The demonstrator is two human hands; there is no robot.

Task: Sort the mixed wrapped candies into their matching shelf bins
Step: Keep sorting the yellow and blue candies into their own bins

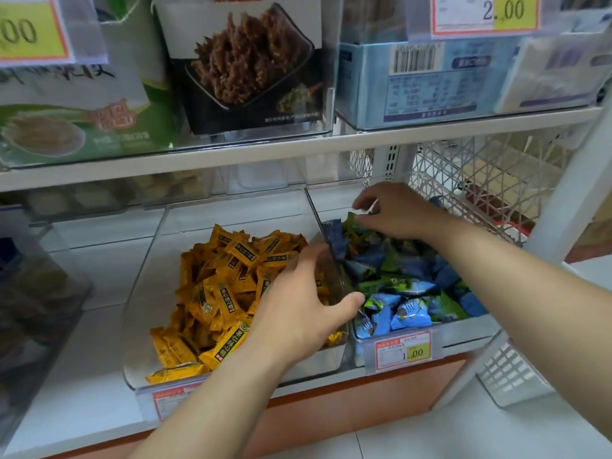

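Observation:
Two clear bins stand side by side on the lower shelf. The left bin (pixel 231 210) holds a heap of yellow wrapped candies (pixel 225 286). Blue and green wrapped candies (pixel 407 286) fill the right bin (pixel 463 336), with a few orange wrappers mixed in near its back left. My left hand (pixel 298 306) grips the clear wall between the bins, fingers on the yellow side and thumb on the blue side. My right hand (pixel 394 210) reaches over the back of the right bin and pinches a small green-wrapped candy (pixel 351 217) between thumb and fingertips.
Price tags (pixel 403 351) hang on both bins' front edges. The shelf above (pixel 298 150) carries boxed snacks close over my hands. A white wire basket (pixel 480 180) stands right of the bins, and a dark bin (pixel 29 309) sits at the far left.

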